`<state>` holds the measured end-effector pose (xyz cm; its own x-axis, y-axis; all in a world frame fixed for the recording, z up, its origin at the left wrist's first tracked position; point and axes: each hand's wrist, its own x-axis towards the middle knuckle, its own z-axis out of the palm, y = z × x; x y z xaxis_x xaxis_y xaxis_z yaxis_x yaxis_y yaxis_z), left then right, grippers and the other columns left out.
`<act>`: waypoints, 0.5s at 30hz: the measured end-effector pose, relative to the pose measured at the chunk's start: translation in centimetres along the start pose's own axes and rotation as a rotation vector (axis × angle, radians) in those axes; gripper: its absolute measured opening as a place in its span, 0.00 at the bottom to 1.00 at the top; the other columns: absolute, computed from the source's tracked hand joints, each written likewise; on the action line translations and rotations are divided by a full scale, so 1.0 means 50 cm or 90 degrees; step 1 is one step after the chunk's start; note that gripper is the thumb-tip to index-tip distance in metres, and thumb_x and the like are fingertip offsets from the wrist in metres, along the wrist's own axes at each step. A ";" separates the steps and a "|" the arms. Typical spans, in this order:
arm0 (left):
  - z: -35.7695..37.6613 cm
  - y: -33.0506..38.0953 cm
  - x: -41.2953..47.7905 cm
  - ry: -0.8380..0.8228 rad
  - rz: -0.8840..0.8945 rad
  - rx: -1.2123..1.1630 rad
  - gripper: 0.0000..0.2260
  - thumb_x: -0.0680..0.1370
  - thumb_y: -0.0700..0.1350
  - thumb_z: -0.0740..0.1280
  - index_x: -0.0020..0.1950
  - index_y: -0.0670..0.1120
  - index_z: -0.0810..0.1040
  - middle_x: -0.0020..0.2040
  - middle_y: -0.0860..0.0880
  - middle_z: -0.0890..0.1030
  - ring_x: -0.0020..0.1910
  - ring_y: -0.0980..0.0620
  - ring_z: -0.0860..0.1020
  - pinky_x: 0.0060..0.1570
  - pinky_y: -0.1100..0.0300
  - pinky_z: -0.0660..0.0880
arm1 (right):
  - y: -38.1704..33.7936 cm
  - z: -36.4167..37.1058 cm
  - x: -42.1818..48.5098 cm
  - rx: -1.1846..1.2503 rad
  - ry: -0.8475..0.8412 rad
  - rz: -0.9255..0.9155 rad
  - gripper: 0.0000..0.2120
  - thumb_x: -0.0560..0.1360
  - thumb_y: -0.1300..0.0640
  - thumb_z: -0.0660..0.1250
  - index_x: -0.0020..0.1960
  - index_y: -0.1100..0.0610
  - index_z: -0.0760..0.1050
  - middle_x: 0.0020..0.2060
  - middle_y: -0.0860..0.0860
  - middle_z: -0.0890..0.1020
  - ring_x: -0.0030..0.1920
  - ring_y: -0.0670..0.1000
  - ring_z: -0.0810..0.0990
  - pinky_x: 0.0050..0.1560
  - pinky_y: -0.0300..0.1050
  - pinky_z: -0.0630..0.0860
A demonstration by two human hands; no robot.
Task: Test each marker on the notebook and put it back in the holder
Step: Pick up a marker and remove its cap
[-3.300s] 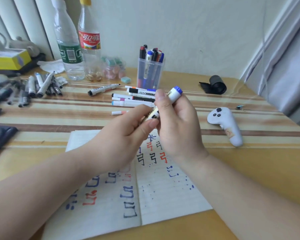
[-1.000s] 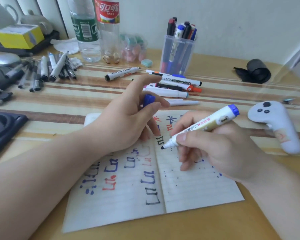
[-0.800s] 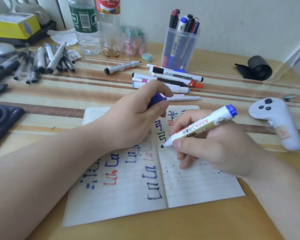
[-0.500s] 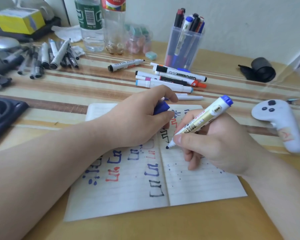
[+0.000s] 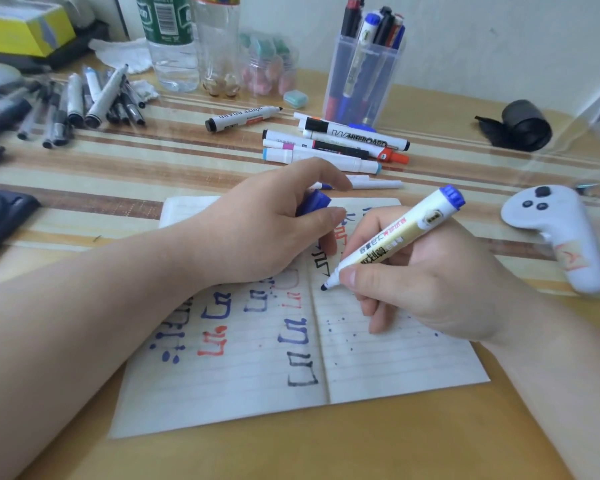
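While tip-down on notebook (image 5: 395,358), marker (image 5: 395,237) in R fingers (image 5: 361,277)

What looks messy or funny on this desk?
Small blue ink specks dot the right page of the notebook, below the right hand holding the blue marker, unlike the neat test strokes. Several markers also lie loose on the table beside the holder.

Soft, even light fills your desk (image 5: 326,452); your right hand (image 5: 430,282) casts only a faint shadow on the notebook (image 5: 395,368). Edges bow and blur.
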<state>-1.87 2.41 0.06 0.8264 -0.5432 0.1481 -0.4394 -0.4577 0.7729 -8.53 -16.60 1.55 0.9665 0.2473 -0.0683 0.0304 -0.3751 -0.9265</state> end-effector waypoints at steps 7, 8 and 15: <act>0.002 0.003 0.001 -0.007 0.000 0.001 0.05 0.82 0.48 0.66 0.58 0.55 0.78 0.40 0.57 0.86 0.31 0.66 0.76 0.35 0.73 0.68 | 0.004 0.000 0.006 0.003 0.000 0.006 0.07 0.69 0.57 0.73 0.38 0.60 0.78 0.27 0.55 0.78 0.28 0.56 0.80 0.27 0.49 0.78; 0.002 0.004 0.000 -0.006 0.002 0.000 0.05 0.82 0.48 0.66 0.57 0.54 0.78 0.40 0.56 0.86 0.29 0.66 0.75 0.34 0.73 0.67 | 0.004 0.000 0.006 0.002 0.000 0.006 0.07 0.69 0.57 0.73 0.38 0.60 0.78 0.27 0.55 0.78 0.28 0.56 0.80 0.27 0.49 0.78; -0.001 0.011 -0.003 -0.008 0.004 -0.015 0.05 0.83 0.47 0.65 0.58 0.52 0.78 0.40 0.55 0.86 0.26 0.68 0.73 0.30 0.74 0.66 | 0.005 -0.001 0.006 0.031 0.012 0.009 0.06 0.69 0.58 0.73 0.37 0.59 0.78 0.28 0.56 0.78 0.28 0.56 0.80 0.27 0.49 0.78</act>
<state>-2.21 2.26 0.48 0.8195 -0.5543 0.1455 -0.4361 -0.4383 0.7860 -8.21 -16.66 1.33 0.9713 0.2259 -0.0745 0.0056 -0.3348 -0.9423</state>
